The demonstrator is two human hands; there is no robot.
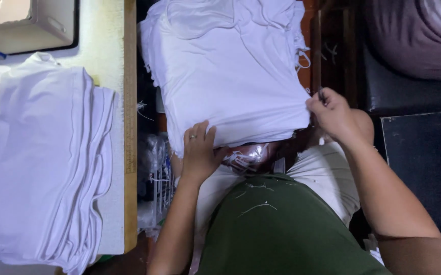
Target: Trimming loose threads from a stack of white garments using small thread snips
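Head view, looking down over the lap of a seated person in a green top. A stack of white garments (230, 66) fills the upper centre of the frame, lying across the person's knees and over a clear plastic bag (248, 155) that shows just beneath its near edge.

The left hand (198, 150), lower centre, lies flat on the near left corner of the stack, fingers spread and pointing up the frame, a ring on one finger; its forearm runs down to the bottom edge. The right hand (335, 114), right of centre, is bent at the wrist and pinches the near right corner of the top layers between thumb and fingers, drawing the cloth into taut creases. A thin dark object protrudes above the knuckles; its kind cannot be told.

At the left of the frame a second pile of folded white garments (37, 163) rests on a table (116, 46) with a wooden edge. A pale boxy machine housing (32, 23) stands on the table in the upper left corner.

Risk, as a judgement: the stack has no firm support beneath it, so a strong pull at the pinched corner could skew the layers or slide the upper pieces off the far side. Loose thread scraps (256, 206) on the green top could also cling to the white cloth.
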